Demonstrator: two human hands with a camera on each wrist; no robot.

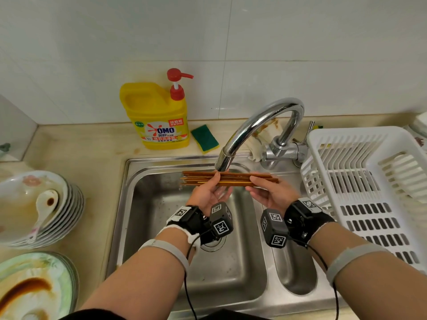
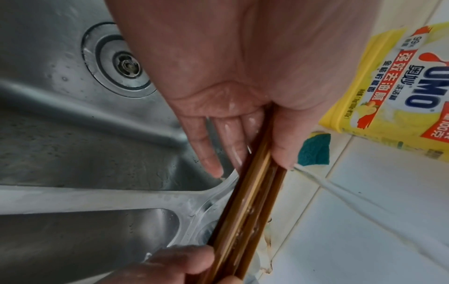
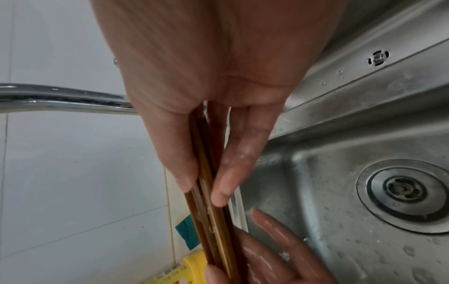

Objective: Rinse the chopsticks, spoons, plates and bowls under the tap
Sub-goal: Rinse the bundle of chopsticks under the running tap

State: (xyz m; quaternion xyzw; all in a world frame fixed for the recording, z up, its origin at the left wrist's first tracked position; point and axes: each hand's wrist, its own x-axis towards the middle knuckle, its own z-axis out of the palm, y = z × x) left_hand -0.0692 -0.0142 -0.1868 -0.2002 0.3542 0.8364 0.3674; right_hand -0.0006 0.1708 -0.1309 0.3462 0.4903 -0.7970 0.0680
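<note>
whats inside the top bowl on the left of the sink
A white ceramic spoon with a brown sauce stain lies in the top bowl. What the lower bowls hold is hidden.

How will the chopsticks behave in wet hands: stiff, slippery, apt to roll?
The chopsticks look stiff: straight across both hands. Probably slippery: the left hand glistens with water. A loose bundle; single sticks may roll or slide out.

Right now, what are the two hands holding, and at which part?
Both hold one bundle of chopsticks level under the tap. The left hand pinches it near the middle, the right hand toward its right end.
</note>
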